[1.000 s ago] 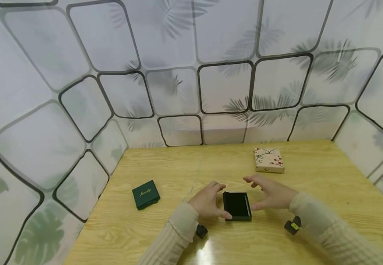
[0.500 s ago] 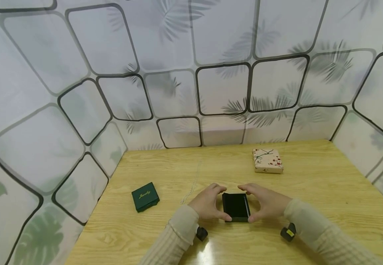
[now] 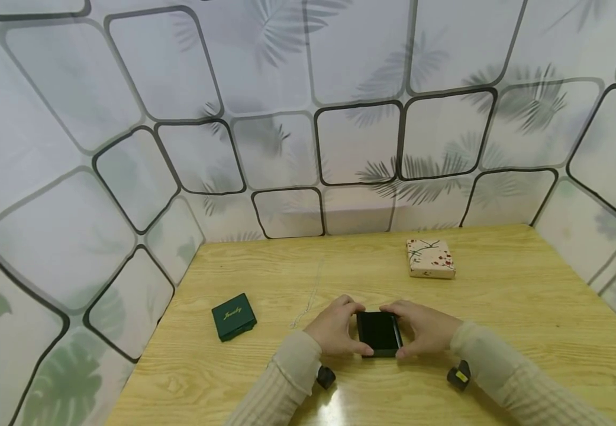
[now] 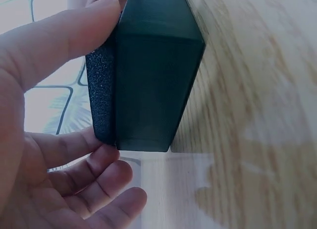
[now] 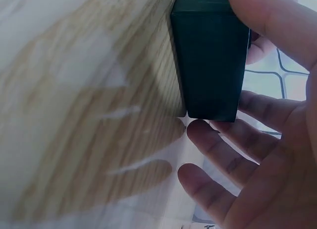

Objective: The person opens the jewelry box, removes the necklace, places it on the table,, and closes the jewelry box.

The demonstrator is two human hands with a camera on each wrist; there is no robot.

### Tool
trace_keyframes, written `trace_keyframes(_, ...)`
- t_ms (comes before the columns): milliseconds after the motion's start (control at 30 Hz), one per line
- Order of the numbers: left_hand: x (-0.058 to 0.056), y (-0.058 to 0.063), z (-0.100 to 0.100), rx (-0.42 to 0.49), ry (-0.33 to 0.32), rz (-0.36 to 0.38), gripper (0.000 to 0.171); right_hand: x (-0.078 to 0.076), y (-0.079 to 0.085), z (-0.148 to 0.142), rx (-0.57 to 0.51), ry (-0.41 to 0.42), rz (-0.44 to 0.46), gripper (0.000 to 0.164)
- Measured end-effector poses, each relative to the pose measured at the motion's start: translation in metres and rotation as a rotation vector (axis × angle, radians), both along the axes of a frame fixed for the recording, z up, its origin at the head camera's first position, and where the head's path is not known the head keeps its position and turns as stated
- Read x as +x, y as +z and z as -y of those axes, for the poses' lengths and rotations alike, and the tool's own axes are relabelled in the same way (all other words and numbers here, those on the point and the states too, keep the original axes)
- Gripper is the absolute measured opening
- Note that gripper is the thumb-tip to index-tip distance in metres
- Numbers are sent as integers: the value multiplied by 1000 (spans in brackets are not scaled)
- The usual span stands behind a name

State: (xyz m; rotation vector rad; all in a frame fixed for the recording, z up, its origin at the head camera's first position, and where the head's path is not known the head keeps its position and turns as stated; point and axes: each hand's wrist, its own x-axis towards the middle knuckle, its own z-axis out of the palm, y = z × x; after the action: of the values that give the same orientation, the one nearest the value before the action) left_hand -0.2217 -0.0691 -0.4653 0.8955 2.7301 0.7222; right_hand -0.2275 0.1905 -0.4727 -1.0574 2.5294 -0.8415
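A dark green jewelry box base sits on the table with a black foam insert at its top. In the left wrist view, the foam insert stands proud of the box's rim. My left hand pinches it along the left side, thumb at the near edge and index finger at the far edge. My right hand grips the right side of the box the same way, its lower fingers spread loosely. A green lid with gold lettering lies to the left.
A thin silver chain necklace stretches on the wooden table, just left of my left hand. Towards the back right is a pale box with a red floral pattern. A patterned curtain surrounds the table's back and sides.
My right hand has come in leftwards to the box, and its thumb and fingers have closed on the right side. My left hand has stayed nearly in place. The view shifted slightly.
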Motion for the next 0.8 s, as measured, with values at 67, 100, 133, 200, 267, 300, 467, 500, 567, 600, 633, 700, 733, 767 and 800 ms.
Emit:
trace_keyframes(67, 0, 0, 0, 17, 2, 11, 83, 0, 0, 0, 4, -2, 2, 97)
trace_keyframes(100, 0, 0, 1, 27, 3, 15, 81, 0, 0, 0, 6, -4, 5, 97)
trace_keyframes(133, 0, 1, 1, 37, 3, 17, 80, 0, 0, 0, 6, -4, 4, 98)
trace_keyframes(200, 0, 1, 1, 62, 1, 17, 78, 0, 0, 0, 4, -6, 7, 99)
trace_keyframes(267, 0, 2, 2, 91, -2, 8, 77, 0, 0, 0, 1, -8, 8, 100)
trace_keyframes(300, 0, 2, 2, 104, -4, 2, 77, 0, 0, 0, -3, -9, 10, 101)
trace_keyframes(467, -2, 1, 0, 145, -10, -19, 79, 0, 0, 1, -20, -11, 24, 102)
trace_keyframes(500, -2, 0, 0, 144, -10, -19, 80, 0, 0, 1, -22, -12, 26, 101)
trace_keyframes(567, -2, -2, -1, 135, -11, -16, 81, 0, 0, 0, -20, -11, 22, 100)
trace_keyframes(600, -2, -3, -1, 126, -12, -13, 82, 0, 0, 0, -19, -11, 20, 100)
trace_keyframes(633, -2, -3, -2, 115, -13, -12, 83, 0, 0, 0, -18, -11, 17, 99)
trace_keyframes(700, -2, -4, -1, 95, -16, -3, 85, -1, -1, 0, -16, -11, 11, 99)
trace_keyframes(733, -2, -4, -1, 87, -18, 1, 85, -2, -1, 0, -15, -11, 8, 98)
trace_keyframes(767, -2, -4, -1, 77, -20, 6, 86, -2, -2, -1, -16, -10, 6, 98)
trace_keyframes(800, -2, -5, -1, 71, -19, 11, 86, -2, -3, -1, -15, -10, 4, 98)
